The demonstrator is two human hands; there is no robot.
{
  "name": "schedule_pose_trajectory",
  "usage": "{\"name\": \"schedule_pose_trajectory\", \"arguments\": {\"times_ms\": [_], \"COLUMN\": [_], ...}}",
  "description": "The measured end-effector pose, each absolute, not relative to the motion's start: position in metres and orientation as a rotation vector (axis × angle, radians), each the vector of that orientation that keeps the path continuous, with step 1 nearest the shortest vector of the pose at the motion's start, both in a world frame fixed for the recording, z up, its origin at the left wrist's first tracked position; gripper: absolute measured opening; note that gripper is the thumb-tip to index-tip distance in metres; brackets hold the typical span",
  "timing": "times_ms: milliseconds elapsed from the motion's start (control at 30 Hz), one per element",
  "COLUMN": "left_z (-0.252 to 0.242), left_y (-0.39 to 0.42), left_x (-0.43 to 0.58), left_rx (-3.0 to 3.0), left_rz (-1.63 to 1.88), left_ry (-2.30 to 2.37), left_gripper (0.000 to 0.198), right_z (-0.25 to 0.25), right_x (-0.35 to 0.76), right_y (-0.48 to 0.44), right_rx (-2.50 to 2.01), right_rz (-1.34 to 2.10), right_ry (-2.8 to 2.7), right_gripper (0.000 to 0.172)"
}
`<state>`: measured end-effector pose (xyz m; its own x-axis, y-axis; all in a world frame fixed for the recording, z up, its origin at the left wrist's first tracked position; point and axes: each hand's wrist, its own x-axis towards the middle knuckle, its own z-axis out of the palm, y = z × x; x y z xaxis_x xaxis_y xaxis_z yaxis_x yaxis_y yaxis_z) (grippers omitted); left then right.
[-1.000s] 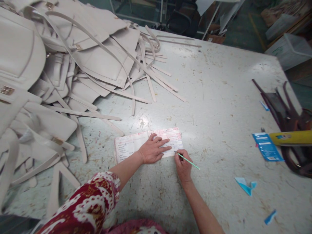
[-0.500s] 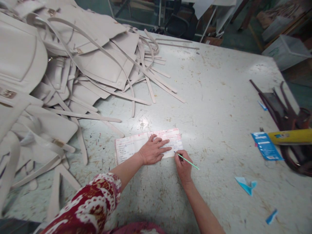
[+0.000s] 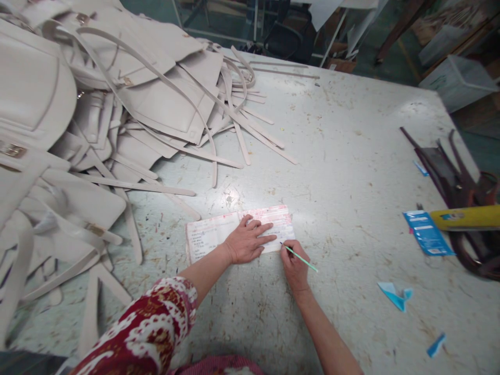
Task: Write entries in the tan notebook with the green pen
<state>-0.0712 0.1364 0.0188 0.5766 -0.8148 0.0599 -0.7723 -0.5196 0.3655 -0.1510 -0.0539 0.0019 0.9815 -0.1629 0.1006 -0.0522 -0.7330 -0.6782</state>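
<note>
"One thing first: what has changed for us?"

"Next to nothing. Our left hand (image 3: 249,243) lies flat on the open notebook (image 3: 219,227), fingers spread apart, and has not moved. Our right hand (image 3: 296,264) has its fingers pinched tight on the green pen (image 3: 305,261), with the tip at the same low spot on the right page. We cannot tell if it touches the paper."

"So what does that mean for our pen work?"

"We think we are still at the same place. Only a brown shape (image 3: 404,28) far past the table (image 3: 332,172) has come more into sight. We cannot tell what it is."

"Where is our notebook, and have we room?"

"It lies on the table in front of us. On our left is the heap of pale bags (image 3: 167,104), and one strap (image 3: 183,205) ends just beside the notebook's far edge. On our right there is bare table, then blue scraps (image 3: 395,298), a blue packet (image 3: 427,237) and a yellow tube (image 3: 469,219), all well apart from our pen."
</note>
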Motion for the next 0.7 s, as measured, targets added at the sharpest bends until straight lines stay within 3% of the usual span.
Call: {"name": "schedule_pose_trajectory", "arguments": {"times_ms": [700], "left_z": [0.019], "left_y": [0.1358], "left_x": [-0.0705], "left_rx": [2.468], "left_rz": [-0.17], "left_ry": [-1.297], "left_gripper": [0.046], "right_z": [0.0005], "right_x": [-0.1507], "right_y": [-0.0544], "right_rx": [-2.387], "right_rz": [-0.195], "right_ry": [0.127], "right_gripper": [0.014]}}
